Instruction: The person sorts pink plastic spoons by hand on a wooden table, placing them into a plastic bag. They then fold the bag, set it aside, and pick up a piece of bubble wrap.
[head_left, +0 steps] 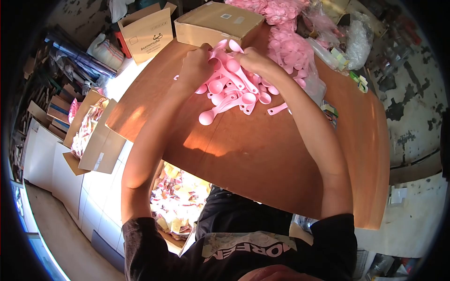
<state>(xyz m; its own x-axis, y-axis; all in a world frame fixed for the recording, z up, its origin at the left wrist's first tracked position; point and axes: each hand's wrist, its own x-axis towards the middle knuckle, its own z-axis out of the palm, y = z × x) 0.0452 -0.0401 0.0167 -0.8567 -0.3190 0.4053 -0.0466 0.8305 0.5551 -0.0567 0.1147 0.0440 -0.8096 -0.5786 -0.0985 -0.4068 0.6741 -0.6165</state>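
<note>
Pink plastic measuring scoops (229,79) lie in a loose heap on the brown wooden worktop (234,154), near its far side; bowls and handles point in mixed directions. Left hand (197,68) curled at the heap's left edge, fingers bent inward; whether it grips a scoop cannot be told. Right hand (255,62) at the far right of the heap, fingers drawn narrow on one raised scoop (236,46), its bowl toward the left hand. One scoop (277,109) lies at the heap's right margin, beside the right forearm. Behind the heap: closed cardboard carton (218,23); to the right of it, clear plastic bag (316,70) with many more pink scoops. Small printed packets (180,199) fill an open box below the worktop's near edge.
</note>
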